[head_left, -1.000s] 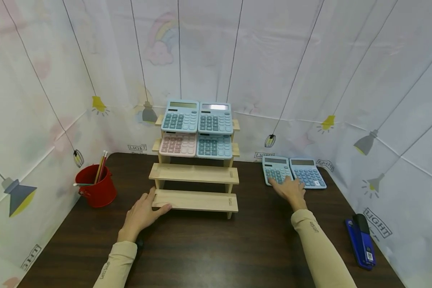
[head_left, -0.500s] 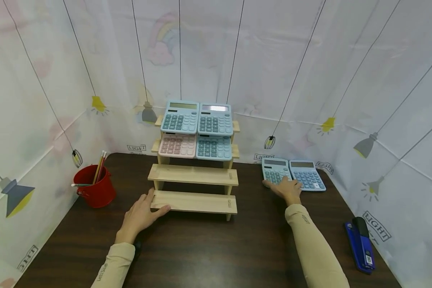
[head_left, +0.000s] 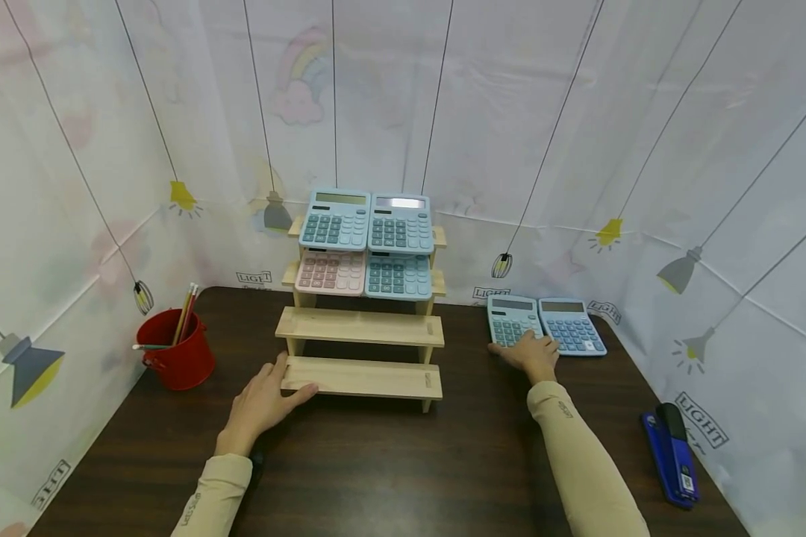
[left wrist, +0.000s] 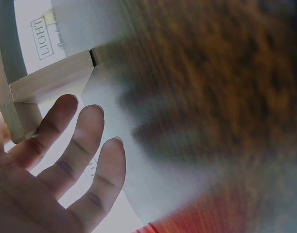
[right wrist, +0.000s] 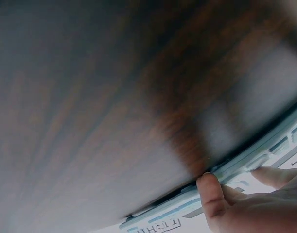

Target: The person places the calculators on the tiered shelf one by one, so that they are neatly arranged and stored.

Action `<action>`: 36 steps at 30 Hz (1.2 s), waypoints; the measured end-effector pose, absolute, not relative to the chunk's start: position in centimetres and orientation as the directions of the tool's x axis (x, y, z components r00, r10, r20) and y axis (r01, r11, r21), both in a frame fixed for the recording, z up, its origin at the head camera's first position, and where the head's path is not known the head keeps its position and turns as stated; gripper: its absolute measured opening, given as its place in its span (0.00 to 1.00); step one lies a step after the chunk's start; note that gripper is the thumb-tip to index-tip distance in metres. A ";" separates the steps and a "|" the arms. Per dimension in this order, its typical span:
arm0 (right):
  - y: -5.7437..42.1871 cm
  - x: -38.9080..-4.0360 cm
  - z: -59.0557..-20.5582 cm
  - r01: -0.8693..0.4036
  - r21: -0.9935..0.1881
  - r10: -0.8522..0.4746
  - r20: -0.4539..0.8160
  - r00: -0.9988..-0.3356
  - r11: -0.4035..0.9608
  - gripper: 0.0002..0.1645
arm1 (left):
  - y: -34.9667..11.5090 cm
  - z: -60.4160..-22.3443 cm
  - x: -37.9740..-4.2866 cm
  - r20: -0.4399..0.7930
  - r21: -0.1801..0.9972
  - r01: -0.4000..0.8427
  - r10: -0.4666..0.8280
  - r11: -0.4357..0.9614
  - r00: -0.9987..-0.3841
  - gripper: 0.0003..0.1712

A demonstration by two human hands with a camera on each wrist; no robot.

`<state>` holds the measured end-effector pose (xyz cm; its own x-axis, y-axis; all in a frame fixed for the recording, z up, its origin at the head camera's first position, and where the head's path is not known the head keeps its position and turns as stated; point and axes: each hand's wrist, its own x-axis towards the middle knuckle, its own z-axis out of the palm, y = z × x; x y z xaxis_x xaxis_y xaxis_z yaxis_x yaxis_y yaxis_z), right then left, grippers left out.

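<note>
In the head view my left hand (head_left: 258, 406) rests at the left end of the lowest step of a wooden tiered stand (head_left: 361, 378), with its thumb along the front. The left wrist view shows the fingers (left wrist: 92, 128) spread and nearly straight beside the wood. At the right, my right hand (head_left: 533, 358) grips the front of a pale blue-green calculator (head_left: 513, 317) lying on the table, its thumb at the left edge. In the right wrist view fingertips (right wrist: 209, 187) meet the calculator's rim. Right beside it lies a bluer calculator (head_left: 571, 327).
On the top tier sit two blue calculators (head_left: 334, 220); below them are a pink calculator (head_left: 330, 272) and another blue one (head_left: 399, 276). A red bucket (head_left: 181, 362) with pencils stands left, a blue stapler (head_left: 672, 456) right. Printed curtain surrounds the dark table (head_left: 403, 477).
My right hand has shifted left and slightly toward me, its thumb passing from the keys to the calculator's left edge. The left hand has stayed on the step.
</note>
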<state>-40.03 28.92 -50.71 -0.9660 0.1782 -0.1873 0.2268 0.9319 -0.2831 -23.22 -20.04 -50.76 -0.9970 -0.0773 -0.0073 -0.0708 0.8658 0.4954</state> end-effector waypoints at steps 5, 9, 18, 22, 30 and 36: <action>28.6 -39.5 -50.6 0.231 -0.279 0.183 -0.187 -0.965 0.932 0.69 | -20.1 -50.7 -23.2 -0.005 0.494 -0.067 -0.075 0.867 -0.997 0.66; 28.5 -38.9 -50.4 0.240 -0.296 0.184 -0.203 -0.962 0.925 0.69 | -20.1 -50.7 -23.2 -0.001 0.493 -0.064 -0.073 0.868 -0.997 0.66; 28.4 -37.9 -50.2 0.250 -0.294 0.187 -0.227 -0.956 0.922 0.70 | -20.0 -50.6 -23.2 -0.013 0.498 -0.070 -0.074 0.865 -0.997 0.67; 28.4 -37.5 -50.2 0.251 -0.293 0.191 -0.217 -0.957 0.923 0.69 | -20.0 -50.6 -23.2 -0.019 0.497 -0.073 -0.073 0.865 -0.997 0.67; 28.5 -35.9 -49.9 0.209 -0.245 0.176 -0.149 -0.973 0.947 0.72 | -20.0 -50.5 -23.1 -0.008 0.487 -0.056 -0.059 0.872 -0.998 0.65; 29.0 -34.6 -49.9 0.182 -0.239 0.155 -0.126 -0.980 0.954 0.73 | -20.0 -50.4 -23.1 -0.005 0.488 -0.052 -0.058 0.871 -0.998 0.65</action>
<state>-34.63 29.01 -49.86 -0.9798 0.1555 -0.1260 0.1821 0.9538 -0.2390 -23.09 -19.97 -50.43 -0.9983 -0.0576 -0.0045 -0.0525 0.8713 0.4880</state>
